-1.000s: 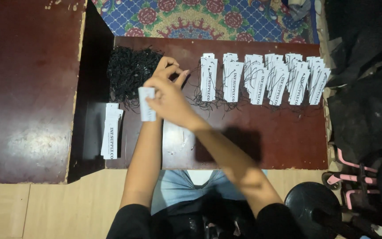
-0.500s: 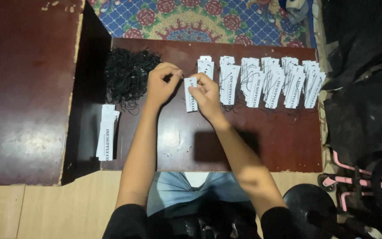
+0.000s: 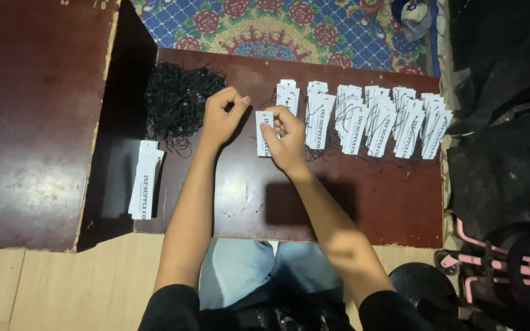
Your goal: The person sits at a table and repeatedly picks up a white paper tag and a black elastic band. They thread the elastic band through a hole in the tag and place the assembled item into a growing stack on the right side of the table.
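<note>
head view: looks straight down on a dark reddish-brown wooden table [image 3: 363, 202], both bare forearms reaching up from the bottom edge.
left hand [image 3: 221, 117]: loosely curled, fingertips pinched together near the thumb; too small to tell whether a thread sits between them; just right of the tangled heap of thin black string loops [image 3: 179, 101], apart from it.
right hand [image 3: 286, 138]: fingers bent and closed on a small white rectangular paper tag [image 3: 263, 133], gripped at its right edge, tag upright and just above the tabletop.
held tag position: middle of the table, between the two hands, just left of the first tag in the row.
row of finished tags: white paper tags with black strings [image 3: 363, 116], overlapping in small bunches, running from beside the right hand to the right end of the table, strings trailing below them.
unstrung pile: neat stack of white paper tags [image 3: 144, 181] lying at the left end of the table, below the string heap, well apart from both hands.
left of table: raised dark red-brown glossy cabinet top [image 3: 32, 116], scuffed.
beyond table: blue patterned rug with red flowers [image 3: 265, 27].
right side: black fabric bundle [image 3: 504, 122], and lower down a pink-and-black frame [image 3: 504, 270].
below table: pale wooden floor [image 3: 62, 288], light blue trousers [image 3: 240, 270] between the arms, black sleeves at the elbows.
</note>
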